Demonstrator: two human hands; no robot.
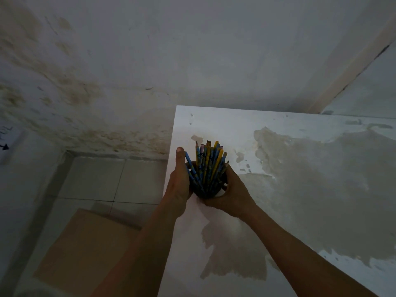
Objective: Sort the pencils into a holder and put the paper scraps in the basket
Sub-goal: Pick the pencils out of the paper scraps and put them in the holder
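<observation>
A dark round holder (206,192) stands near the left edge of the white table (300,168), with several blue, yellow and pink pencils (209,162) fanned out of its top. My left hand (179,185) lies flat against the holder's left side, fingers straight and pointing away from me. My right hand (230,195) cups the holder from the right and from below, fingers curled round it. No paper scraps or basket are in view.
The table's white top is peeled in large tan patches (310,179). Left of the table lie a tiled floor (96,185) and a flat brown cardboard sheet (85,254). A stained wall (107,71) rises behind the table.
</observation>
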